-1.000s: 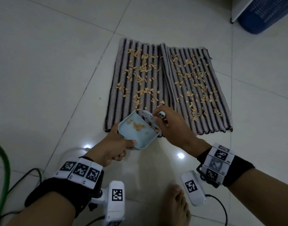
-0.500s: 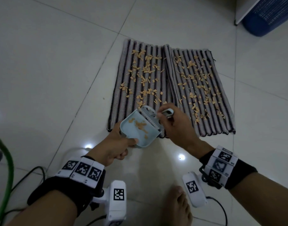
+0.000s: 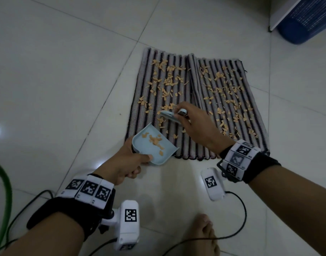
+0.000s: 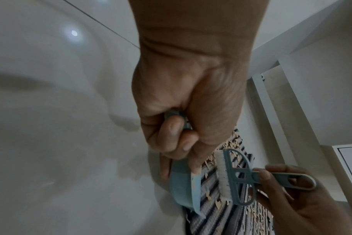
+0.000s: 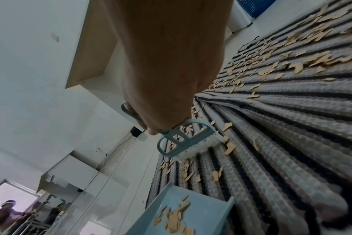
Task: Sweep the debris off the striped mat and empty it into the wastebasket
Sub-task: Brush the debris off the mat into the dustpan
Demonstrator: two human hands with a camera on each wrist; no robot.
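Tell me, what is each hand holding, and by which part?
The left hand grips the dustpan by its handle; the right hand holds the small brush by its looped handle.

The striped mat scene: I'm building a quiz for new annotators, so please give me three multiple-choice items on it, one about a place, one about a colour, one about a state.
1. Where is the dustpan?
A. At the mat's near edge
B. Inside the wastebasket
C. At the mat's far edge

2. What colour is the wastebasket?
A. Red
B. Blue
C. Yellow

3. What is the state of the striped mat?
A. Swept clean
B. Rolled up
C. Strewn with debris

Answers:
1. A: the left hand holds the dustpan at the edge of the mat nearest the person.
2. B: the ribbed basket at the top right of the head view is blue.
3. C: tan debris covers both halves, some already lies in the dustpan, and the right hand holds the brush over the mat.
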